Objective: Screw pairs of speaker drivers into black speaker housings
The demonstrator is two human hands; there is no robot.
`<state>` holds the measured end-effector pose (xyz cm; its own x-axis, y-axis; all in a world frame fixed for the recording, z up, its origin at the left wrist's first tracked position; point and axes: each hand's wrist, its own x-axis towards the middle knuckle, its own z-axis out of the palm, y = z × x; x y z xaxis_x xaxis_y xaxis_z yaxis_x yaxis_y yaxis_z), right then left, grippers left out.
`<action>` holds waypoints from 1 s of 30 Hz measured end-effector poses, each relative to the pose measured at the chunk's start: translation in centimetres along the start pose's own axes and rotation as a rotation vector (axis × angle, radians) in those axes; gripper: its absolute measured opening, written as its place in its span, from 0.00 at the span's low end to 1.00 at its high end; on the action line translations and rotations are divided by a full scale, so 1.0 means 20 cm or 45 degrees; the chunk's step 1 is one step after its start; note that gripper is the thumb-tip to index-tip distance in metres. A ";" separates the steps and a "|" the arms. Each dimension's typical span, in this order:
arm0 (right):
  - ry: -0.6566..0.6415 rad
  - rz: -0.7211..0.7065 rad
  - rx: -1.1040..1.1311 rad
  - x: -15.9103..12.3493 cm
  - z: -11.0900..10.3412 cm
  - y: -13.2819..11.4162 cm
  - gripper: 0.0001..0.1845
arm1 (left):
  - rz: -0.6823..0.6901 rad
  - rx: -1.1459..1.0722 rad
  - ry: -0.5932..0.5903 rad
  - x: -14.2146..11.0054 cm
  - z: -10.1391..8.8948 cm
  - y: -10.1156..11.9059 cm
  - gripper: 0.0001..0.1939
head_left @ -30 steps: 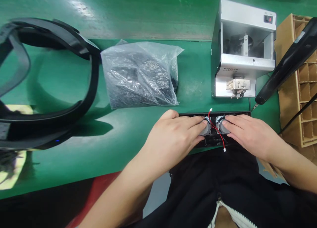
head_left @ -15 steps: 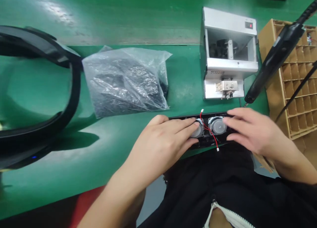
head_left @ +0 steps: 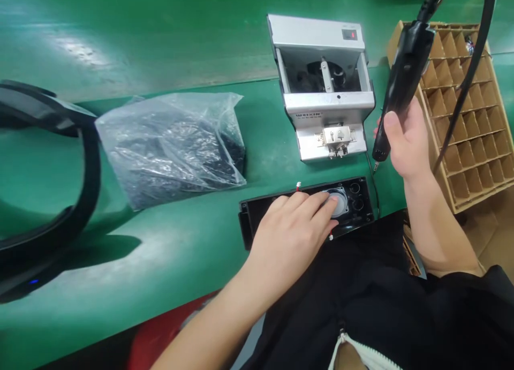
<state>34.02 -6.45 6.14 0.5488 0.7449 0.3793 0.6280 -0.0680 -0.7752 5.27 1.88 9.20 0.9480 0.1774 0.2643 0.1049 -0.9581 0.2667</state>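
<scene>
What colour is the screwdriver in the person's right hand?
Black; the slim electric screwdriver shows best in the head view.

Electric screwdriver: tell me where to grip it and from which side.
Wrap the hand around the slim black body of the electric screwdriver, low down near the tip, coming from the near side as the right hand does. The body stands tilted, tip down, and the cord leaves the top end, so the upper end stays free.

Table [head_left: 172,247]: green, glossy, pale glare streaks. Speaker panel [head_left: 255,217]: black. Electric screwdriver [head_left: 403,73]: black. Screw feeder [head_left: 329,103]: silver, small red display. Compartment rack [head_left: 474,118]: tan cardboard, grid pattern. Plastic bag [head_left: 168,150]: translucent, dark contents. Jacket [head_left: 361,316]: black, white zipper edging.
</scene>
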 end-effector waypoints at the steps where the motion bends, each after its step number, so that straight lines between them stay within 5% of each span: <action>1: 0.069 0.065 0.131 0.00 0.01 -0.01 0.27 | -0.016 0.008 -0.017 0.00 0.01 0.00 0.13; 4: 0.257 0.231 0.487 -0.01 -0.01 -0.08 0.26 | -0.051 0.031 -0.061 0.01 0.02 -0.01 0.17; 8: 0.261 0.395 0.766 -0.04 -0.11 -0.25 0.27 | -0.034 0.011 -0.095 0.03 0.04 -0.04 0.15; 14: 0.148 0.325 0.947 -0.04 -0.22 -0.40 0.35 | 0.002 -0.055 -0.058 0.03 0.05 -0.06 0.12; 20: 0.150 0.347 1.021 0.01 -0.16 -0.45 0.37 | -0.006 -0.061 -0.042 0.03 0.04 -0.06 0.12; 26: 0.131 0.107 0.985 0.12 -0.07 -0.61 0.30 | -0.039 -0.059 -0.119 0.03 0.05 -0.06 0.12; 30: 0.303 -0.222 0.728 0.16 0.06 -0.66 0.29 | -0.102 -0.070 -0.231 0.04 0.05 -0.03 0.19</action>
<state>26.78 -2.36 17.01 0.6138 0.5411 0.5748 0.3620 0.4542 -0.8141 6.32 2.30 8.38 0.9764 0.2044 0.0705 0.1703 -0.9280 0.3314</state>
